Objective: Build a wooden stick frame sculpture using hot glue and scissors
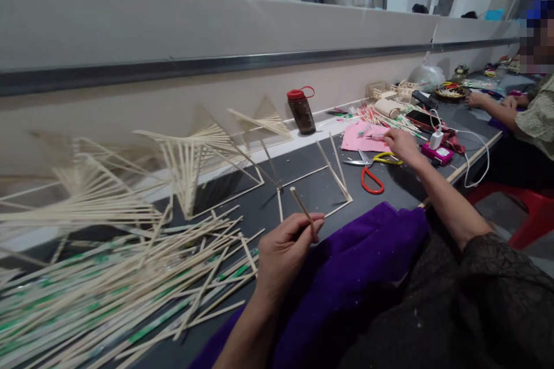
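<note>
My left hand (288,245) has its thumb and fingers pinched together on a thin wooden stick (306,211), which tilts up out of the grip, its end showing above my fingers. My right hand (401,147) reaches well out over the pink sheet (361,137), its fingertips at a slim pale item (375,136) there; I cannot tell whether they are closed on it.

Just beyond the left hand, an open frame of sticks (339,172) stands on the dark table (298,161), some sticks lying flat along its base and others rising at a slant. Near my right hand, on my side of the pink sheet, lie scissors (357,161) with open blades, and by them a red handle loop (373,182) and a yellow one (387,158).

To the left of my left hand spreads a big heap of loose sticks (151,279), with green-marked wrapping among them. Behind it, fanned stick structures (184,155) stand along the wall, and a dark bottle (302,113) with a red lid stands upright near them. Farther right are a phone (422,121), a magenta box (437,154) with a white plug (436,139) at it, and more sticks. Purple cloth (346,271) covers my lap. Another person's hand (478,101) is farther along the table.
</note>
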### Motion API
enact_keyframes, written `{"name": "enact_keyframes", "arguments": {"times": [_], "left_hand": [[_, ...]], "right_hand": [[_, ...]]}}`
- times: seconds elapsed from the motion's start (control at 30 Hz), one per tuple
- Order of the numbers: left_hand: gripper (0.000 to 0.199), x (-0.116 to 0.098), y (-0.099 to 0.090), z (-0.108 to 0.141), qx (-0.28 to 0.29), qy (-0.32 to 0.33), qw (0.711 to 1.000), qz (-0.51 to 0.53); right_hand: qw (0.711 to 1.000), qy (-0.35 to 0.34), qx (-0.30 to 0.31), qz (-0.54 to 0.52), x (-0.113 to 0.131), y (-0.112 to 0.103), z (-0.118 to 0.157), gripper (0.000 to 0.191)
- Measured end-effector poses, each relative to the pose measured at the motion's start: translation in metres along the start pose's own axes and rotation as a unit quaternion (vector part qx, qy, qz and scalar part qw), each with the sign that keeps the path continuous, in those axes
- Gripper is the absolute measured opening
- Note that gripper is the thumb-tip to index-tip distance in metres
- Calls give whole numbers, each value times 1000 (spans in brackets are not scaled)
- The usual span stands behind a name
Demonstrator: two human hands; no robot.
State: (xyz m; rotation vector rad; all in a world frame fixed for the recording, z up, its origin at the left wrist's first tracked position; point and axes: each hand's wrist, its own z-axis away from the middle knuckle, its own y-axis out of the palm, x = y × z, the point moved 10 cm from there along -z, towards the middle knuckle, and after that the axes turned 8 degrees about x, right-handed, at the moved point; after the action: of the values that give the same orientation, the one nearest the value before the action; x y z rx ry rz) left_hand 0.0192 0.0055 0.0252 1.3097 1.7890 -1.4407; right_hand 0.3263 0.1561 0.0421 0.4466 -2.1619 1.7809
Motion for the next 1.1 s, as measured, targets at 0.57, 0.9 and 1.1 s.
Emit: {"name": "enact_keyframes", "arguments": {"times": [0.57,0.9,1.1], "left_hand": [[15,3,10,3,38,12,999,-19],[13,6,6,3,17,2,1000,2],[14,4,6,2,22,-8,1000,2]], "right_hand": [[987,148,58,37,-110,40,-62,23],[973,196,95,68,-105,50,-75,46],[973,214,76,37,-104,38,-89,38]]}}
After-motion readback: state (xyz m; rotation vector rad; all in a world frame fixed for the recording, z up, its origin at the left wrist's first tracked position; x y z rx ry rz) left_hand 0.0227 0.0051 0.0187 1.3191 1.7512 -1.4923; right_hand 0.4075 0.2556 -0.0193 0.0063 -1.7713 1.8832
